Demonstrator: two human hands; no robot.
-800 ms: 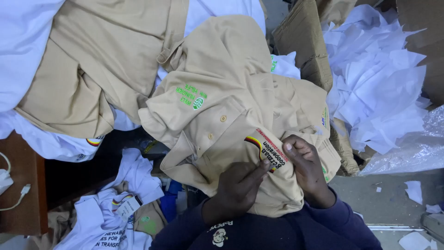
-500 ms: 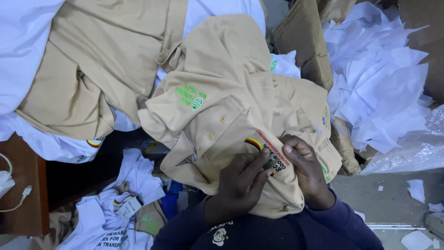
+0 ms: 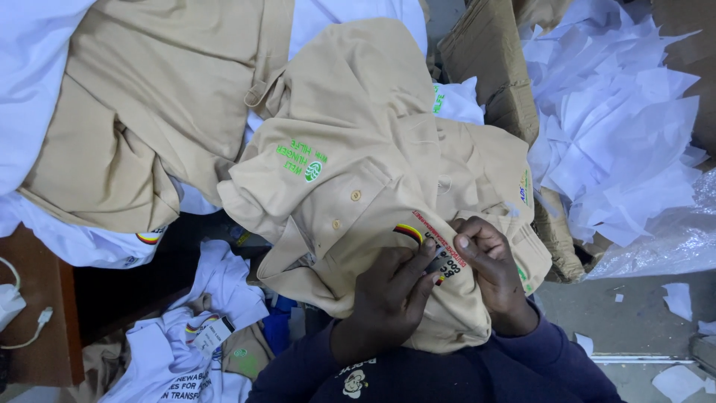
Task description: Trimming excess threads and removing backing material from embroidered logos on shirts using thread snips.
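Observation:
A tan polo shirt point(image 3: 350, 172) with green chest embroidery and two buttons lies bunched over my lap. On its lower part sits a small printed patch point(image 3: 440, 257) with a black, red and yellow striped corner. My left hand point(image 3: 388, 298) presses its fingers on the patch from below. My right hand point(image 3: 492, 269) pinches the patch's right edge with thumb and forefinger. Both hands grip the patch and the cloth under it; part of the patch is hidden by the fingers.
More tan shirts point(image 3: 149, 112) and white shirts point(image 3: 30, 75) are heaped at the left. White shirts point(image 3: 194, 351) lie on the floor. A cardboard box point(image 3: 492, 67) and crumpled white paper point(image 3: 619, 127) fill the right. A wooden table edge point(image 3: 45, 328) carries a white charger point(image 3: 11, 302).
My left hand's fingers have slid further up over the patch, covering more of it. The shirt and my right hand have hardly moved.

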